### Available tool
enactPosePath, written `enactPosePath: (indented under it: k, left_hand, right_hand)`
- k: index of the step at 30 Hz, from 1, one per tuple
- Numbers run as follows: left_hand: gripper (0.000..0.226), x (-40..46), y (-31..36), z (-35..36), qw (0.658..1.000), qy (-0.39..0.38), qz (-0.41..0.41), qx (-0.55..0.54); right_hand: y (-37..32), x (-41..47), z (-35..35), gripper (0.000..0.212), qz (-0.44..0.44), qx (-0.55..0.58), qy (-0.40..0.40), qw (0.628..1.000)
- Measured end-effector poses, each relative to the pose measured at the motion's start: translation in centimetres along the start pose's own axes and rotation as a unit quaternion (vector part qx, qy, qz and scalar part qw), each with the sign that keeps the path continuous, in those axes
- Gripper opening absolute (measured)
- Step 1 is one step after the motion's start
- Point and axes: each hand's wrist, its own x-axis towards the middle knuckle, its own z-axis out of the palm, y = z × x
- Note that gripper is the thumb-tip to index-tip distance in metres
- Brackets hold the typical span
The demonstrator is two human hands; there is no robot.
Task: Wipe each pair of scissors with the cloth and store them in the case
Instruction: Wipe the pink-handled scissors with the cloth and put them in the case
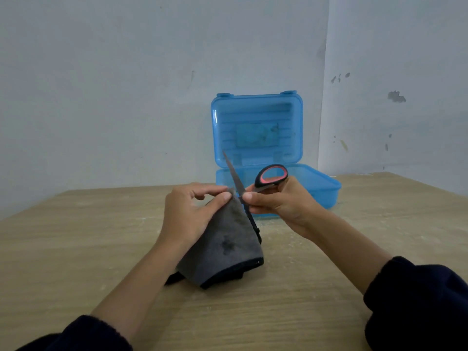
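While L hand [188, 211] pinches cloth [228, 247], R hand [276, 201] grips scissors [271, 177] btwn hands.

Dim, cool, even light washing scene; soft shadows pooling under cloth [228, 252] on desk [76, 249]; wide-angle bending edges; slight softness overall.

Single view, head-worn, wide-angle. Position: above the near edge of the counter [76, 249], looking forward and down along both forearms. Framing: sleeves at the lower corners, the left hand [187, 214] and right hand [281, 201] close and near centre, the open blue case [258, 138] just beyond them. Background: the wall [126, 84] fills the upper half, with a room corner right of centre. No second view to overlap.
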Motion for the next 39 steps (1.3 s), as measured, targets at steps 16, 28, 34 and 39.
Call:
enactPosePath:
  k: [16, 28, 34, 39]
  left_hand:
    - [0.01, -0.5, -0.2, 0.2, 0.997, -0.037, 0.026, 0.066]
    - [0.028, -0.4, 0.0, 0.4, 0.998, -0.027, 0.028, 0.046]
    - [0.017, -0.5, 0.3, 0.8, 0.994, -0.036, 0.034, 0.1]
    - [0.014, -0.4, -0.5, 0.2, 0.992, -0.06, 0.019, 0.108]
  right_hand:
    - [1.2, 0.0, 1.2, 0.018, -0.023, -0.007, 0.007, 1.0]
    - [-0.3, -0.3, 1.0, 0.002, -0.018, -0.024, -0.038, 0.999]
    - [-0.7, -0.2, 0.8, 0.006, -0.031, -0.045, -0.008, 0.998]
    - [-1.3, 0.0, -0.7, 0.011, -0.011, -0.052, 0.021, 0.998]
